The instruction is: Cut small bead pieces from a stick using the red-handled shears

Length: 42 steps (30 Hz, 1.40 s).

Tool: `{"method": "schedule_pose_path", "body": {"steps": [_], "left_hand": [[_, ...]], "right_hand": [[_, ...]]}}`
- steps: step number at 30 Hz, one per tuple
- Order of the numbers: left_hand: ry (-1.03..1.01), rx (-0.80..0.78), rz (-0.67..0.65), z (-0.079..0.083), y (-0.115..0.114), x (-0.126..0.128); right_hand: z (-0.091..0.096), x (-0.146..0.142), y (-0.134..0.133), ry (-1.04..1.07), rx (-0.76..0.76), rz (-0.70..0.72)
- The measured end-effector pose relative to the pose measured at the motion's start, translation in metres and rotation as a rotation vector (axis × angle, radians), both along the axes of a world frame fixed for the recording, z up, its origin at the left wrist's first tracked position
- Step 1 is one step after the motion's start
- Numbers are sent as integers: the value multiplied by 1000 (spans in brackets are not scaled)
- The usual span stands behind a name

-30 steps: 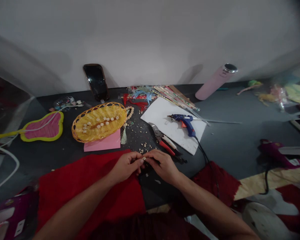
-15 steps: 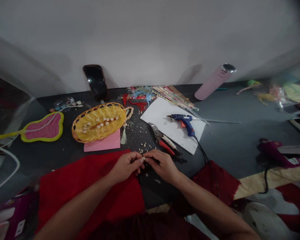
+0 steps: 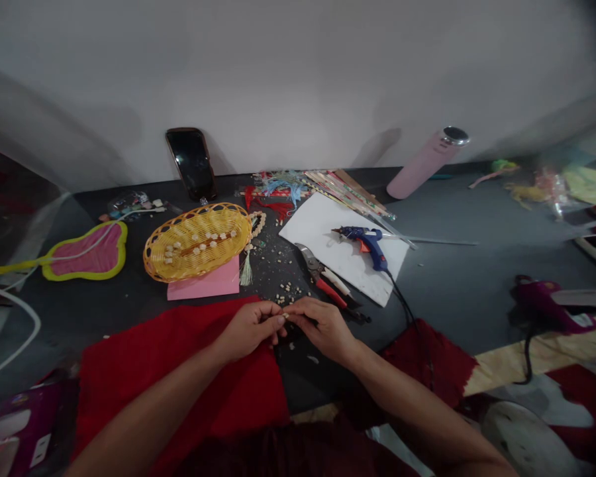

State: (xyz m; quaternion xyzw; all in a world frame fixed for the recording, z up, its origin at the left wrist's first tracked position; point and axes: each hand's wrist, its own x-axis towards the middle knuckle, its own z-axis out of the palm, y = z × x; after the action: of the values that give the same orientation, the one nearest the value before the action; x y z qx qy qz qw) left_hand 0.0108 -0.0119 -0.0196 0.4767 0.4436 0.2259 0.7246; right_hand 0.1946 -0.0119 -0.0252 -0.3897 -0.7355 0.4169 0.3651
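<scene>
Red cloth (image 3: 189, 371) covers the table edge nearest me; at its corner my left hand (image 3: 251, 328) pinches a pale bead (image 3: 287, 316) at the fingertips; my right hand (image 3: 322, 328) meets it, thumb and forefinger closed on a thin dark strand (image 3: 305, 320); loose beads (image 3: 288, 289) lie scattered just beyond, red-handled cutters (image 3: 328, 281) beside them; farther back sit a yellow basket (image 3: 197, 242), a blue glue gun (image 3: 367, 240) on a white board (image 3: 318, 228), and a phone (image 3: 191, 162) against the wall.
</scene>
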Motion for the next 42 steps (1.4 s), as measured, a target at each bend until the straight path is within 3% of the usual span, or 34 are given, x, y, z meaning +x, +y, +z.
{"method": "schedule_pose_path", "body": {"steps": [42], "left_hand": [[45, -2, 36, -2, -2, 2]], "right_hand": [[0, 1, 0, -65, 43, -37]]}}
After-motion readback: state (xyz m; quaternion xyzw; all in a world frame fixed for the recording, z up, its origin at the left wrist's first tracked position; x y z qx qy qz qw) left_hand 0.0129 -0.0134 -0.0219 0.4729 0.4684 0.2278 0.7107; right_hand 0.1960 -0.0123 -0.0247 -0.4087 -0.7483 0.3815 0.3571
